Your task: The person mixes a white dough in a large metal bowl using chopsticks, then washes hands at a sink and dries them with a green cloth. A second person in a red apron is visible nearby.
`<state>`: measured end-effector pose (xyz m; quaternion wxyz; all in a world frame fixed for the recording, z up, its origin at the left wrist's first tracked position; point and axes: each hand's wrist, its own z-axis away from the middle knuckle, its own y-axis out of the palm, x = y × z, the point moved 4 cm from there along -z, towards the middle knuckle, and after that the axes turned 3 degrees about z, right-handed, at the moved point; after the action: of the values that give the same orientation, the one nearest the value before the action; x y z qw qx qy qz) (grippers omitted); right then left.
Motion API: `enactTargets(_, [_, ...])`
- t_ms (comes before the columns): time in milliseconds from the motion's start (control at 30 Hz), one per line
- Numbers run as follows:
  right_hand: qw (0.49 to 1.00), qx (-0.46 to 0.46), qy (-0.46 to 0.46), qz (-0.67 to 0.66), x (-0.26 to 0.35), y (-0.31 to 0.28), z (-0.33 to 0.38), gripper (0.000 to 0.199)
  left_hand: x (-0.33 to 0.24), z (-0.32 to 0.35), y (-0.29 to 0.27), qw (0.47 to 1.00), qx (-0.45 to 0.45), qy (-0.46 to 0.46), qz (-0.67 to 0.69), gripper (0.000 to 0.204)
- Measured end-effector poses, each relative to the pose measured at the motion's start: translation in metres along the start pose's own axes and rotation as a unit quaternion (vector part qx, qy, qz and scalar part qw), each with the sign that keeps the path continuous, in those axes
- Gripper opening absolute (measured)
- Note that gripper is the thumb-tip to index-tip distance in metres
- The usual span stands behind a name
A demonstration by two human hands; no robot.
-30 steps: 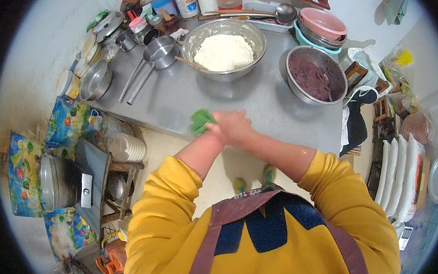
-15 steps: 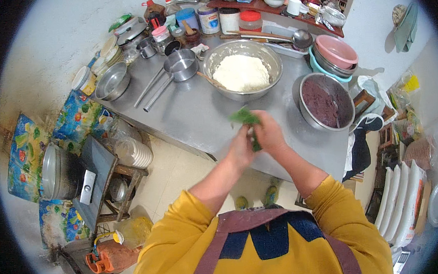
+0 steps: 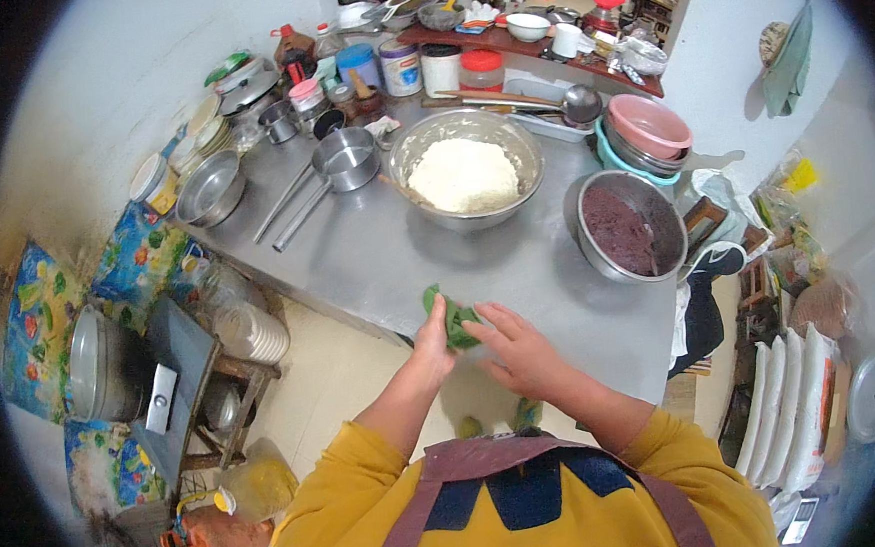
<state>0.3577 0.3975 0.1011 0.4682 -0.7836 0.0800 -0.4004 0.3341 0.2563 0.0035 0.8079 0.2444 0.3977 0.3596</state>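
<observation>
Just off the front edge of the steel table, my left hand is closed around green leaves, which look folded or bunched. My right hand lies beside them with its fingers stretched apart, the fingertips at the leaves' right side; whether they touch is hard to tell. Beyond my hands stands a large steel bowl of white, dough-like mass. To its right is a steel bowl of dark purple paste with a spoon handle sticking up.
Steel saucepans and an empty steel bowl stand at the left. Nested pink and teal basins are at the far right, near a ladle. Jars line the back. A low wooden stool is left of the table.
My hands have come down and nearer to me. My right hand has loosened from its grip and spread its fingers, while my left keeps the leaves. The view has shifted slightly.
</observation>
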Motion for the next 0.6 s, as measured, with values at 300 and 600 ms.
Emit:
enactTargets(300, [0.987, -0.122, 0.055, 0.084, -0.066, -0.019, 0.001, 0.058, 0.007, 0.046, 0.008, 0.921, 0.236, -0.101, -0.294, 0.064])
enactTargets(600, [0.972, 0.058, 0.199, 0.115, -0.11, -0.012, 0.079, 0.034, -0.033, 0.059, -0.124, 0.819, 0.004, -0.01, -0.574, 0.057])
